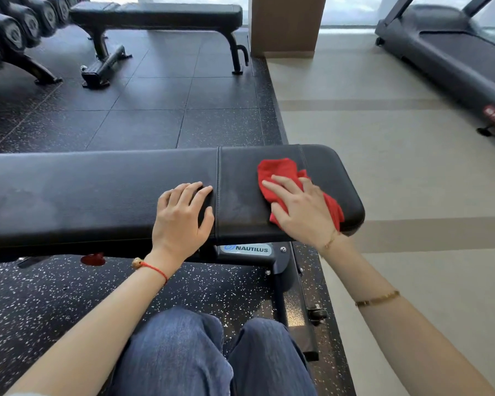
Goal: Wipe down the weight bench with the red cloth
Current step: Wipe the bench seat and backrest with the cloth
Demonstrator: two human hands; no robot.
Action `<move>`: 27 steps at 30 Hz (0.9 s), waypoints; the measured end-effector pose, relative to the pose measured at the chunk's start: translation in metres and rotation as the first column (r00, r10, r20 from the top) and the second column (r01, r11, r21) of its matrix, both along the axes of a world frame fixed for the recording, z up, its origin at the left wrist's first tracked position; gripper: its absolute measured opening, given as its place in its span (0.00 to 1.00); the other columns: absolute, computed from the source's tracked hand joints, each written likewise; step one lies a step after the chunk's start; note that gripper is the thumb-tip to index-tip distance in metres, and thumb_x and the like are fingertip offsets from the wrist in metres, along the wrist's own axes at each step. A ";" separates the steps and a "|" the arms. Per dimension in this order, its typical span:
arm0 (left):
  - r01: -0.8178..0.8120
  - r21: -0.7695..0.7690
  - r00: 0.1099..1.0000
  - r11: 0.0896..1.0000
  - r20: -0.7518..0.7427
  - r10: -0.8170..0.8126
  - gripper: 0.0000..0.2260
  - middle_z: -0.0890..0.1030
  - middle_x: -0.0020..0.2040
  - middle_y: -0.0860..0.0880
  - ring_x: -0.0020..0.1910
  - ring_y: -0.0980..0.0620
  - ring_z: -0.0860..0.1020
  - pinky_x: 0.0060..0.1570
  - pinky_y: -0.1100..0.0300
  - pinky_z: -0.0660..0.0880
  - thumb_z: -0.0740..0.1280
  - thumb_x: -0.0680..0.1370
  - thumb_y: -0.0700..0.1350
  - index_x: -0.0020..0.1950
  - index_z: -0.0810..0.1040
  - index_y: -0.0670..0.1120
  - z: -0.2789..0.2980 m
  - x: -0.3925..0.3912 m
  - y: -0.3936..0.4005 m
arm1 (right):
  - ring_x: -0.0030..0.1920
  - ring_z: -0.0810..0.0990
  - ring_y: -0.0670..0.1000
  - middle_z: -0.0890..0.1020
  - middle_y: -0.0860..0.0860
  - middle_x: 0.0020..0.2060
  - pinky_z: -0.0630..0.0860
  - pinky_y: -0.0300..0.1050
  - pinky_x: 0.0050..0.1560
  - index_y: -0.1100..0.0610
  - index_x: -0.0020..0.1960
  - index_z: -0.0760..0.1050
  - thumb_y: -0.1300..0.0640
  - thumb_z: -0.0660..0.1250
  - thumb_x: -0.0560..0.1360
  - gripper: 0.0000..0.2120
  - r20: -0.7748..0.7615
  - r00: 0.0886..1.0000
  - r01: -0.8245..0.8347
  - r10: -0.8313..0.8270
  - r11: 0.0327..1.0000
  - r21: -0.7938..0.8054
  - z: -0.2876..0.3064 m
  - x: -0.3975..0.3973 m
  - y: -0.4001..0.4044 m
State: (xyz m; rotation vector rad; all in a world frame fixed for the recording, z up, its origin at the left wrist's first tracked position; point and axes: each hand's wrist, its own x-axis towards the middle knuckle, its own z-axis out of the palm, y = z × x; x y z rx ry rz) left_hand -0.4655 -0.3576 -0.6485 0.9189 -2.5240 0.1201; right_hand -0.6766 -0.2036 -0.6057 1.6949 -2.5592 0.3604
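Note:
A black padded weight bench runs across the middle of the view, with a seam dividing the long pad from the shorter seat pad at the right. The red cloth lies crumpled on the seat pad. My right hand lies flat on the cloth with fingers spread and straight, pressing it onto the pad. My left hand rests on the long pad just left of the seam, fingers slightly bent, holding nothing.
A second black bench stands at the back, beside a rack of dumbbells at the far left. A treadmill sits at the right on the pale floor. A brown pillar rises behind. My knees are below the bench.

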 end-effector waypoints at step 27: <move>-0.005 -0.033 1.000 0.999 -0.006 0.004 0.20 0.77 0.67 0.47 0.67 0.45 0.73 0.69 0.46 0.66 0.56 0.80 0.52 0.69 0.75 0.48 0.000 -0.002 0.001 | 0.66 0.64 0.57 0.66 0.38 0.72 0.62 0.54 0.67 0.37 0.72 0.64 0.44 0.52 0.75 0.25 0.085 0.972 0.219 -0.217 0.976 -0.016 -0.007 -0.057 0.038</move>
